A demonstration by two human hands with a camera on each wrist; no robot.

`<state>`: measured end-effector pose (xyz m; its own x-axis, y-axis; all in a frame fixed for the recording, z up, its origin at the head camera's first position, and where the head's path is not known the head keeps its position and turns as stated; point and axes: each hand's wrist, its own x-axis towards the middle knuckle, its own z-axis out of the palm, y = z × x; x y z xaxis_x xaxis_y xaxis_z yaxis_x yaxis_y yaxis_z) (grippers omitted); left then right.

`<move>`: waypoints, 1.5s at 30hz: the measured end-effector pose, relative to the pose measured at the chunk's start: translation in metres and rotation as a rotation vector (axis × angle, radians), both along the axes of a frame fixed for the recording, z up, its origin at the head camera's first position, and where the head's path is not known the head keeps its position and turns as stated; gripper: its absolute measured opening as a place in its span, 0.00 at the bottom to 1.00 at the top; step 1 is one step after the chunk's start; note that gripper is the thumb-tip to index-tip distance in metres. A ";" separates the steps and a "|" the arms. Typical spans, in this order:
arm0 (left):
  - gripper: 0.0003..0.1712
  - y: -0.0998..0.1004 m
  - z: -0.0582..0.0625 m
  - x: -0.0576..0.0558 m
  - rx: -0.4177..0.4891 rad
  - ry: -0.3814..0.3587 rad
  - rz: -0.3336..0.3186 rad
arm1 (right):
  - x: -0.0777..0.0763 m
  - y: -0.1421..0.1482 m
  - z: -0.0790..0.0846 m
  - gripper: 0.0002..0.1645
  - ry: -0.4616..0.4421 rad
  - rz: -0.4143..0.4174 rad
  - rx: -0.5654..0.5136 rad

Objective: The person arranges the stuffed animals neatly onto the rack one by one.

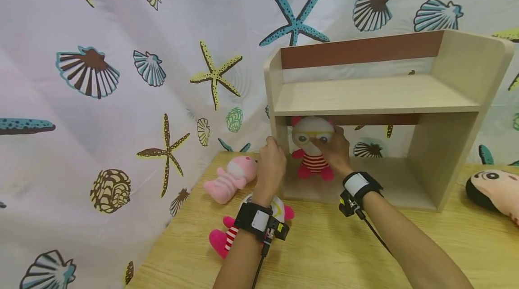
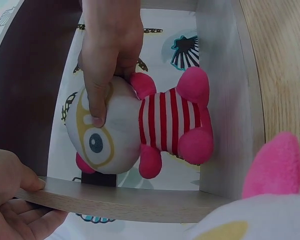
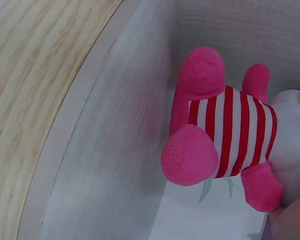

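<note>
A plush toy (image 1: 313, 163) with a white head, yellow-rimmed eyes, pink limbs and a red-and-white striped body sits upright in the lower compartment of a wooden shelf (image 1: 377, 93), near its left side. My right hand (image 1: 335, 150) holds it by the head; in the left wrist view the thumb (image 2: 96, 107) lies across its face and the other fingers are mostly hidden behind. With my left hand (image 1: 270, 169) I grip the front edge of the shelf's left side panel (image 2: 120, 202), thumb on one face and fingers on the other.
A similar striped plush toy (image 1: 231, 237) lies on the table (image 1: 324, 244), partly covered by my left forearm. Left of the shelf lies a pale pink plush toy (image 1: 232, 178). Another plush doll (image 1: 496, 190) lies at the right. A patterned curtain (image 1: 121, 113) hangs behind.
</note>
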<state>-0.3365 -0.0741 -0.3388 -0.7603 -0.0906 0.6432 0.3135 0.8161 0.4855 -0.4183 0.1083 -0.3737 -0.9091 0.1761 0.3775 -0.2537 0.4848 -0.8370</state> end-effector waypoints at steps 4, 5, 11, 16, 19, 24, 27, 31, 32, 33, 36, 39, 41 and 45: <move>0.07 0.000 -0.002 0.001 -0.002 -0.002 0.003 | -0.001 -0.005 -0.004 0.52 -0.003 0.017 -0.015; 0.07 0.000 -0.002 0.001 -0.003 -0.001 0.004 | -0.001 -0.006 -0.005 0.52 -0.003 0.022 -0.017; 0.07 -0.001 -0.005 0.001 -0.004 -0.003 -0.005 | -0.005 -0.010 -0.009 0.50 0.013 0.016 -0.014; 0.07 -0.001 -0.004 0.001 -0.017 -0.009 0.010 | -0.009 -0.014 -0.009 0.51 0.026 0.028 -0.034; 0.08 -0.002 -0.002 0.001 -0.023 -0.013 0.018 | -0.012 -0.016 -0.010 0.51 0.033 0.035 -0.037; 0.07 -0.001 -0.001 0.000 -0.024 -0.012 0.007 | -0.016 -0.018 -0.011 0.52 0.033 0.026 -0.024; 0.07 -0.001 -0.001 0.000 -0.030 0.002 0.003 | -0.016 -0.018 -0.010 0.53 0.028 0.026 -0.028; 0.07 0.000 0.000 0.000 -0.026 0.013 -0.002 | -0.020 -0.017 -0.010 0.52 0.025 0.024 -0.049; 0.07 0.000 0.001 0.000 -0.024 0.011 -0.002 | -0.021 -0.017 -0.010 0.52 0.023 0.025 -0.056; 0.07 0.000 0.001 0.000 -0.022 0.008 -0.001 | -0.022 -0.017 -0.010 0.52 0.022 0.026 -0.062; 0.07 -0.001 0.000 -0.001 -0.013 0.001 -0.002 | -0.025 -0.017 -0.011 0.52 0.017 0.025 -0.075; 0.07 -0.001 -0.001 -0.001 -0.004 0.000 -0.003 | -0.026 -0.018 -0.011 0.52 0.014 0.032 -0.082; 0.07 -0.001 -0.001 -0.002 -0.002 0.007 -0.002 | -0.025 -0.019 -0.011 0.52 0.010 0.035 -0.083; 0.07 -0.001 -0.001 -0.002 -0.007 0.025 0.000 | -0.025 -0.019 -0.008 0.54 0.002 0.048 -0.069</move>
